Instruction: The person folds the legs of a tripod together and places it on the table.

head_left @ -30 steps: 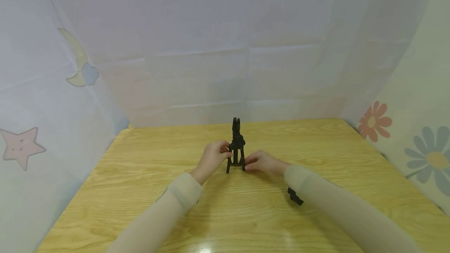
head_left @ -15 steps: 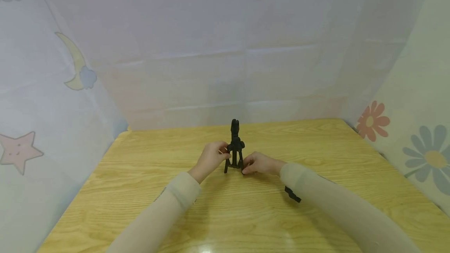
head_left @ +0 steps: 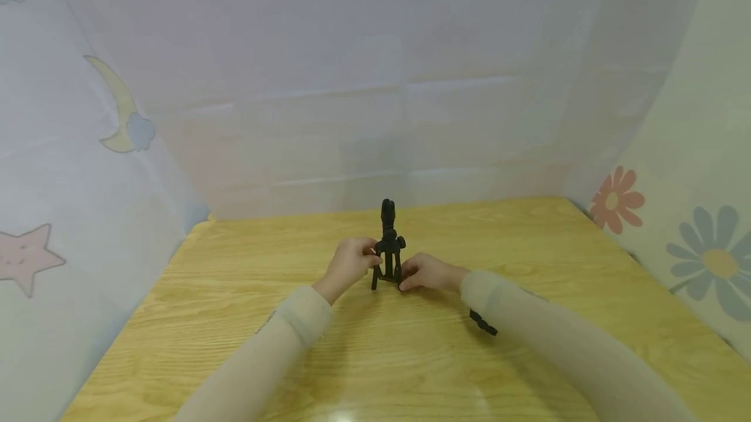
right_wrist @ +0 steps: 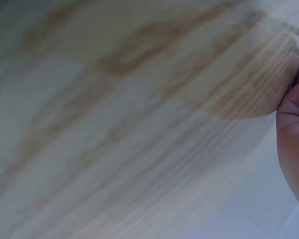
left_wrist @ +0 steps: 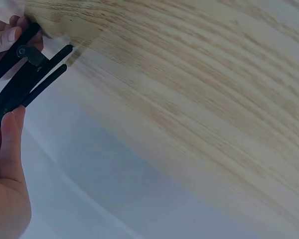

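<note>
A small black tripod [head_left: 388, 246] stands upright on the wooden table, its legs spread a little and a clamp-like head on top. My left hand [head_left: 349, 262] pinches its left leg near the top between thumb and fingers. Low on the right leg, my right hand [head_left: 433, 272] pinches near the foot. In the left wrist view the tripod's legs [left_wrist: 37, 79] slant across the upper left, between my left hand [left_wrist: 10, 174] and the fingertips of my right. The right wrist view catches only part of my right hand [right_wrist: 294, 134] at its edge; the tripod is mostly out of frame.
The wood-grain table [head_left: 411, 370] reaches back to a pale cloth backdrop [head_left: 328, 122] with printed side panels. A small black piece [head_left: 483, 323] shows under my right sleeve [head_left: 545, 324].
The tripod has turned slightly, so its side knob stands out farther to the right. My right hand follows the right leg's foot slightly nearer; my left keeps its hold. The head view has shifted a little.
</note>
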{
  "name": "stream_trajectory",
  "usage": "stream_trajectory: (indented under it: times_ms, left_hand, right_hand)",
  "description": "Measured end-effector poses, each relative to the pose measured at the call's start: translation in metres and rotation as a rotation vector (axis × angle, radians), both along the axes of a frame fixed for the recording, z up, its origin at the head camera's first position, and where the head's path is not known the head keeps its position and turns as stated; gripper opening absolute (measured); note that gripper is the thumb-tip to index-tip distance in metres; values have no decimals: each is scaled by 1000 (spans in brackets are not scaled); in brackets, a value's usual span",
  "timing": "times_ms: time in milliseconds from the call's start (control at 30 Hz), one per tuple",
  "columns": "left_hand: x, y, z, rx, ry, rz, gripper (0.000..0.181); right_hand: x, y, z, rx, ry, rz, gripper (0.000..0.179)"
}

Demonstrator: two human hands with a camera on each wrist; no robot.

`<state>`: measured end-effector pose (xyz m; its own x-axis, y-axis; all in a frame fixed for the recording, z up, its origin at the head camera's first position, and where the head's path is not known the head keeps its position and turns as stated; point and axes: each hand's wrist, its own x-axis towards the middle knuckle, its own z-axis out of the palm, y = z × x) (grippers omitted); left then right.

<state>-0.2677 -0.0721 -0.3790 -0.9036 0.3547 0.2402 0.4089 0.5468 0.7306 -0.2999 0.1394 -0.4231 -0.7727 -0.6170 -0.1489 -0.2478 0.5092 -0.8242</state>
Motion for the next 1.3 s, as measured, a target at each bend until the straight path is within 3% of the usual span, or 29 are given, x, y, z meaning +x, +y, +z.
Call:
stream_trajectory:
  times_ms: [233, 633, 967, 1300]
  left_hand:
    - [0, 0, 2, 4, -28, 3, 31]
    - [-1, -2, 5, 2, -60, 5, 36]
    - [-1, -4, 6, -47, -10, 3, 30]
    - [-6, -5, 9, -118, 23, -19, 23]
  right_hand:
    - [0, -2, 2, -9, -14, 4, 9]
    - [-1, -9, 9, 84, -58, 25, 14]
    - [-1, -15, 10, 115, -102, 46, 19]
    - [0, -15, 6, 82, -98, 7, 16]
